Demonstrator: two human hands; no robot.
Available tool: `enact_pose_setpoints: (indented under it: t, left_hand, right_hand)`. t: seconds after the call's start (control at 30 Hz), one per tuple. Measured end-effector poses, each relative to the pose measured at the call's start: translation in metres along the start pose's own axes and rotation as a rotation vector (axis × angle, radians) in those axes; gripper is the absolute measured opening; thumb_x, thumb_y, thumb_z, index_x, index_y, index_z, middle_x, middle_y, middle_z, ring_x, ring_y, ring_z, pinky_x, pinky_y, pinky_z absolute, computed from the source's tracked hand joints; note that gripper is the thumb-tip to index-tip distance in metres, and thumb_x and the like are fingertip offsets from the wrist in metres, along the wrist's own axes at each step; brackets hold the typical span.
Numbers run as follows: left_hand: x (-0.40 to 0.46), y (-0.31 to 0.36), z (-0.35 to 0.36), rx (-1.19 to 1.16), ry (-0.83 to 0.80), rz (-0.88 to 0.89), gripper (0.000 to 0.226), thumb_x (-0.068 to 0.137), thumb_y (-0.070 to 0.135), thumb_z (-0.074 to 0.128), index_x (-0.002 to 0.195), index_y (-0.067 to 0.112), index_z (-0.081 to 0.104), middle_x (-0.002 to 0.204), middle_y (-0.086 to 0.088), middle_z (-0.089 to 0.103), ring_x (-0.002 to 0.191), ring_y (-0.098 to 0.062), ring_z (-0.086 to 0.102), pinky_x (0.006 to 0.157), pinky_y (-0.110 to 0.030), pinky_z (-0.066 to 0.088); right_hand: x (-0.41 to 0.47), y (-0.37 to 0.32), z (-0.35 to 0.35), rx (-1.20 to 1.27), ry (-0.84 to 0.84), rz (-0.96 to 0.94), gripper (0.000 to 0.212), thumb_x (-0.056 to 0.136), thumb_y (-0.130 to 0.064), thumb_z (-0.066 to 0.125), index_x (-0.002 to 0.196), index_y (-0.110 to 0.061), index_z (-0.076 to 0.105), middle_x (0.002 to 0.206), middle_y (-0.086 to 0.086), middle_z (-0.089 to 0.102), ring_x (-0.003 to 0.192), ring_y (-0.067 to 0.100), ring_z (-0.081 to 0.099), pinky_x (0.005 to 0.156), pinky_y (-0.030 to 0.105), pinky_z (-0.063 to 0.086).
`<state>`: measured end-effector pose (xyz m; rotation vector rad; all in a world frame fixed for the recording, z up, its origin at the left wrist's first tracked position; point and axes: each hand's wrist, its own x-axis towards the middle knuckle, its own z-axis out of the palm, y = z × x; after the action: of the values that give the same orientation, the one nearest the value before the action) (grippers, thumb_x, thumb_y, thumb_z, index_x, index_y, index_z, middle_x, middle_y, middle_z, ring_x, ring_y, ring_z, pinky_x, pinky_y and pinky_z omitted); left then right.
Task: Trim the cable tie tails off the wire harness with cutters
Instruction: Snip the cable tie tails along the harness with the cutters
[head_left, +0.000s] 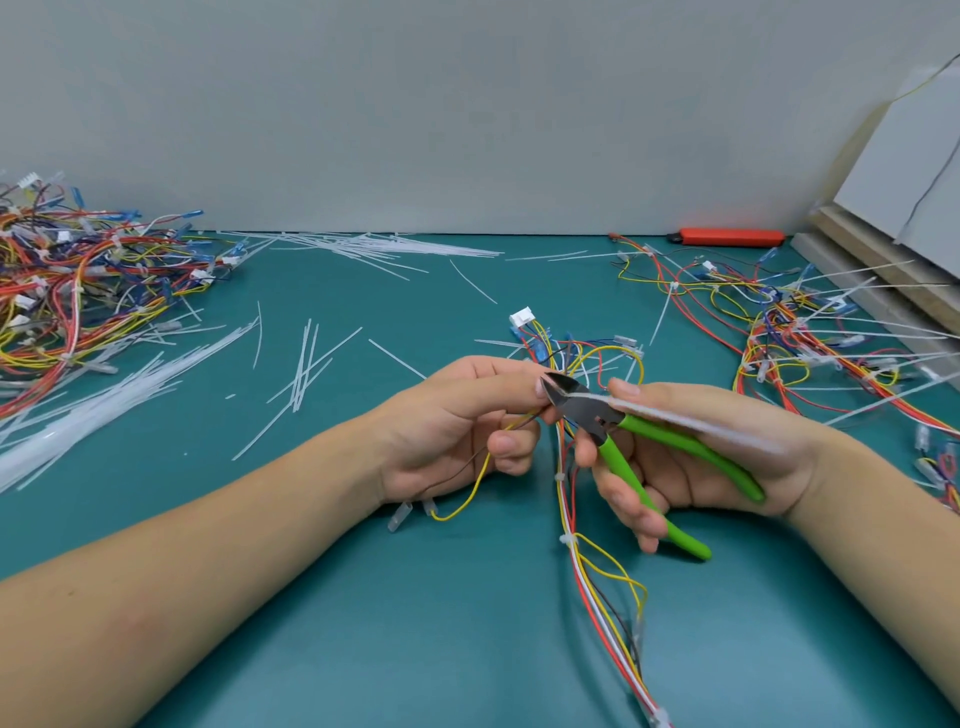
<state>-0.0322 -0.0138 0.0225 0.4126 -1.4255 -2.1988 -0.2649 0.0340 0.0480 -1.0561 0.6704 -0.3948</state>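
Wire harness (571, 470) held above green mat (363, 597) at centre, pinched by curled left hand (457, 421). Green-handled cutters (613, 431) gripped in right hand (691, 452) at 3 o'clock, blades at cable tie tail (675, 418). Trimmed harness pile (78, 291) at 10 o'clock.

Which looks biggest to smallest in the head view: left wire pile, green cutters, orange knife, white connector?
1. Left wire pile
2. Green cutters, though they are nearest the camera, which inflates them
3. Orange knife, far back, so its true size against the cutters is unsure
4. White connector
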Motion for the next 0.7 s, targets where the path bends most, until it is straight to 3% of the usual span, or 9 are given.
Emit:
enact_pose_setpoints:
  t: [0.37,0.53,0.7]
  left_hand:
    - [0.0001,-0.0004,-0.0001,0.009,0.014,0.005,0.010,0.094,0.018,0.059,0.092,0.008,0.059,0.073,0.004,0.057,0.046,-0.004,0.042,0.052,-0.020,0.039]
    - [-0.0002,0.0006,0.0009,0.014,0.008,0.001,0.011,0.096,0.016,0.055,0.098,0.004,0.055,0.069,0.006,0.059,0.046,-0.003,0.043,0.053,-0.019,0.039]
    - [0.0002,0.0002,0.0008,-0.005,0.036,0.006,0.009,0.097,0.014,0.056,0.095,0.007,0.060,0.075,0.005,0.058,0.047,-0.003,0.043,0.053,-0.019,0.039]
  right_hand:
    - [-0.0010,0.0006,-0.0035,0.012,-0.029,0.007,0.054,0.091,-0.057,0.068,0.115,-0.009,0.072,0.093,0.021,0.071,0.077,0.034,0.073,0.080,0.049,0.060]
    - [-0.0008,0.0008,-0.0027,-0.004,-0.027,-0.001,0.050,0.094,-0.052,0.066,0.118,-0.008,0.071,0.094,0.021,0.072,0.077,0.036,0.073,0.077,0.048,0.062]
    - [-0.0002,0.0018,0.0012,-0.041,0.022,-0.011,0.045,0.094,-0.055,0.065,0.109,-0.012,0.070,0.072,0.007,0.057,0.054,0.021,0.057,0.058,0.035,0.057]
